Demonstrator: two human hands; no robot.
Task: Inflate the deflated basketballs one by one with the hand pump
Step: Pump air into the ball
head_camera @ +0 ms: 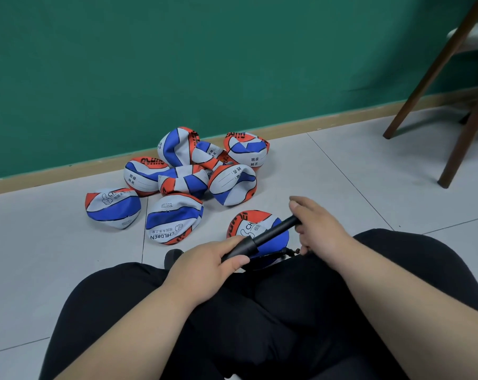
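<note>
**Pump in both hands over one limp ball**

Left hand (205, 270) is clenching the thick barrel of the matte black tubular pump (268, 234). Right hand (321, 229) is curling round its slimmer far end. The ball (249, 223), with glossy orange, white and blue panels, is lying on the tiled floor (342, 165) between the knees, its near half hidden. A thin hose (286, 252) is showing; its tip is unclear. A pile (183, 179) of crumpled balls is sitting by the wall (232, 64).
</note>
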